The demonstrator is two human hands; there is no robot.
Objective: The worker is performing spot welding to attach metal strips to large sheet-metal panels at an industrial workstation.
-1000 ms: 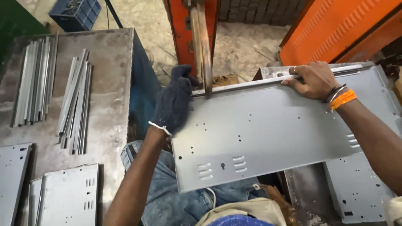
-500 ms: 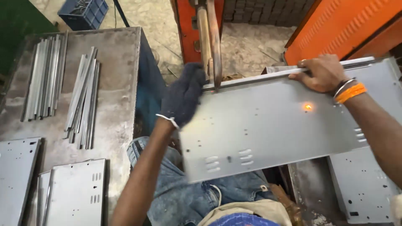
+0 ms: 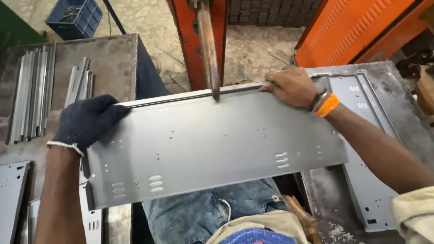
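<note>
I hold a long grey sheet-metal panel (image 3: 212,144) with punched slots and holes level across my lap. My left hand (image 3: 88,119), in a dark knit glove, grips its left end near the far corner. My right hand (image 3: 291,86), bare with an orange wristband, presses down on the far edge towards the right. A copper-coloured electrode rod (image 3: 209,49) of the orange machine (image 3: 199,40) comes down onto the panel's folded far edge, between my two hands.
A steel table (image 3: 108,63) at left carries bundles of narrow metal strips (image 3: 31,90) and flat panels (image 3: 11,194). More grey panels (image 3: 366,149) lie on the right bench. A blue crate (image 3: 74,18) stands on the floor behind; an orange cabinet (image 3: 352,31) at upper right.
The panel has slid to the left under the electrode, so the rod now meets its edge near the middle. My left hand moved from the rod to the panel's left end. A spark seen earlier is gone.
</note>
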